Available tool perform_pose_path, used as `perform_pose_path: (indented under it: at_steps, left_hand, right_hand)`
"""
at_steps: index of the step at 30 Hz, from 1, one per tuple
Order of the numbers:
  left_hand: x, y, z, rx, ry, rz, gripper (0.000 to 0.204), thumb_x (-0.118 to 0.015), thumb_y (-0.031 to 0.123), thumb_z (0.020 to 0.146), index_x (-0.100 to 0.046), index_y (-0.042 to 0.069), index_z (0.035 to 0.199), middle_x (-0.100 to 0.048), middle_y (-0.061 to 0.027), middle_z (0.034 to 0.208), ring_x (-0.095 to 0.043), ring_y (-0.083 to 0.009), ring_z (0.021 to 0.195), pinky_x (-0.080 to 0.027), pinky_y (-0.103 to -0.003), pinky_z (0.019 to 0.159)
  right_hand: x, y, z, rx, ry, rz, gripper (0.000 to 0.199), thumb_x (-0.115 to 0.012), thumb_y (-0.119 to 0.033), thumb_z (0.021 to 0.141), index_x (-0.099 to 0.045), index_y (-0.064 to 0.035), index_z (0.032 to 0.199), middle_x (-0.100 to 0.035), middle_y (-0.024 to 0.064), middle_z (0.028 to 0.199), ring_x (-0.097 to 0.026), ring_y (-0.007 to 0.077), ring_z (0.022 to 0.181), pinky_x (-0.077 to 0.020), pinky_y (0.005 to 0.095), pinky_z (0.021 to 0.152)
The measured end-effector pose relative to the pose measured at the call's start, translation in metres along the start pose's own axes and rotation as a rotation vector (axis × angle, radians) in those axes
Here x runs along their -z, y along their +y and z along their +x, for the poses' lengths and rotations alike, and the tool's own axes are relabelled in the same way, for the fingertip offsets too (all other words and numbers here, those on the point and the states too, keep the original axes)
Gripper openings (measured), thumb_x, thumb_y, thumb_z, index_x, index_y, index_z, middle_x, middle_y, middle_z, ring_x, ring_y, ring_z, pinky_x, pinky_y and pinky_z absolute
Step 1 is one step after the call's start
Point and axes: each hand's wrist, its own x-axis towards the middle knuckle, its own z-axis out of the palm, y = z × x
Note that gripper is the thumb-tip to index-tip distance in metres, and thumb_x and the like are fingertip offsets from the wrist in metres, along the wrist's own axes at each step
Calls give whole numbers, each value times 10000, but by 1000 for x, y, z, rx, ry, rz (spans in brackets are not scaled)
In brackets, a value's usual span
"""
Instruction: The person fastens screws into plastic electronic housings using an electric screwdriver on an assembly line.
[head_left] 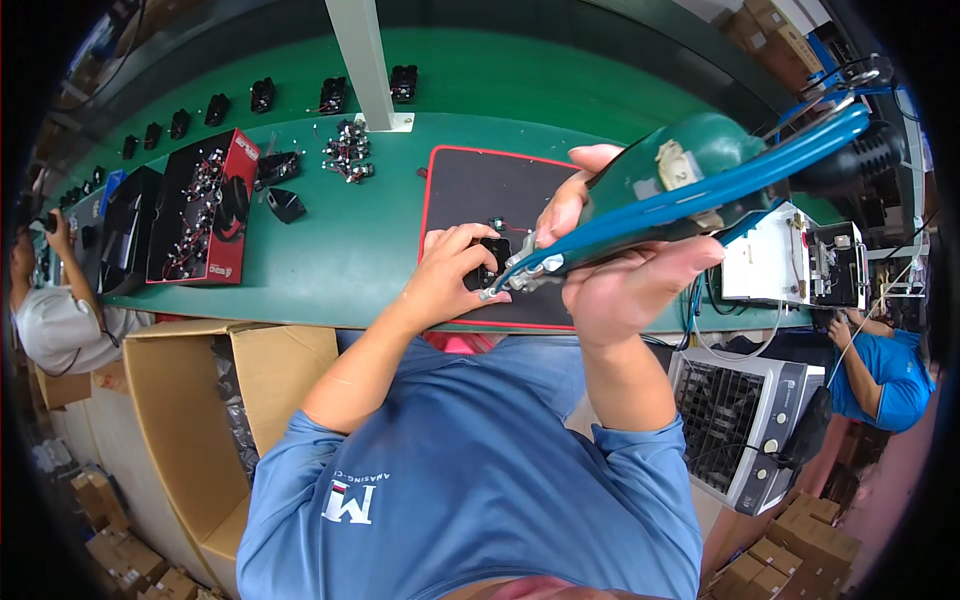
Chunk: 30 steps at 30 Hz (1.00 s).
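Small black part (488, 262), with thin red wires showing at its top, is seen on the black mat (470, 190) with a red edge, near the mat's front middle. In the head view, the left hand (450, 275) is laid over this part, its fingers curled down and closed on it from the left and above. The right hand (615, 270) is raised just to the right of the part, above the mat's front right corner, and its fingers are wrapped tightly round the green body of a powered screwdriver (660, 190). The metal tip (495, 290) of the tool is pointed down and to the left, ending at the part beside the left fingertips; whether it touches cannot be told. A blue hose (740, 180) is run along the tool and away past the mat's right side.

To the left of the mat, on the green bench (340, 250), a red tray (205, 210) filled with black parts is placed, and a loose pile of small metal pieces (347, 152) is seen between the two. A white post (365, 65) is stood behind the mat's left corner. Below the bench, left of the mat, an open cardboard box (200, 400) is kept. Another person's blue sleeve (895, 385) is visible far to the mat's right.
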Motion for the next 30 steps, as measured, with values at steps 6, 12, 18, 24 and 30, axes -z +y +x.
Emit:
perform_pose_path:
  at_steps: [6, 12, 18, 24, 30]
  left_hand:
    - [-2, 3, -5, -3, 13, -13, 427, -956, 359, 650, -670, 144, 882, -620, -48, 1312, -594, -268, 1167, -377, -394, 975]
    - [0, 4, 1, -1, -9, -7, 428, -957, 359, 649, -670, 143, 882, -621, -47, 1316, -595, -269, 1169, -379, -396, 976]
    - [2, 0, 2, 13, -10, -16, 428, -956, 357, 650, -669, 141, 883, -621, -46, 1310, -600, -270, 1161, -381, -396, 975]
    - [0, 1, -2, 9, -7, -13, 423, -953, 359, 658, -669, 140, 883, -621, -51, 1313, -599, -274, 1167, -389, -400, 972]
    - [1, 5, -3, 27, -11, -9, 412, -949, 362, 667, -674, 139, 878, -621, -58, 1318, -595, -277, 1186, -395, -405, 977]
  right_hand:
    - [1, 15, -15, -25, -11, 41, 1178, -288, -981, 810, -589, 99, 1173, -607, 105, 701, -619, 184, 600, -533, 290, 557]
    - [2, 17, -13, -19, 27, 38, 1171, -299, -981, 810, -587, 95, 1170, -606, 98, 704, -620, 172, 610, -529, 278, 561]
    - [-2, 20, -9, -34, 37, 34, 1169, -300, -980, 810, -585, 96, 1168, -603, 95, 703, -621, 177, 611, -530, 278, 564]
    - [0, 24, -14, -26, 23, 66, 1160, -300, -976, 813, -585, 94, 1163, -608, 103, 709, -623, 186, 615, -537, 290, 567]
    - [-2, 23, -15, -8, 57, 68, 1146, -303, -972, 815, -590, 90, 1138, -610, 109, 701, -621, 189, 596, -532, 292, 544]
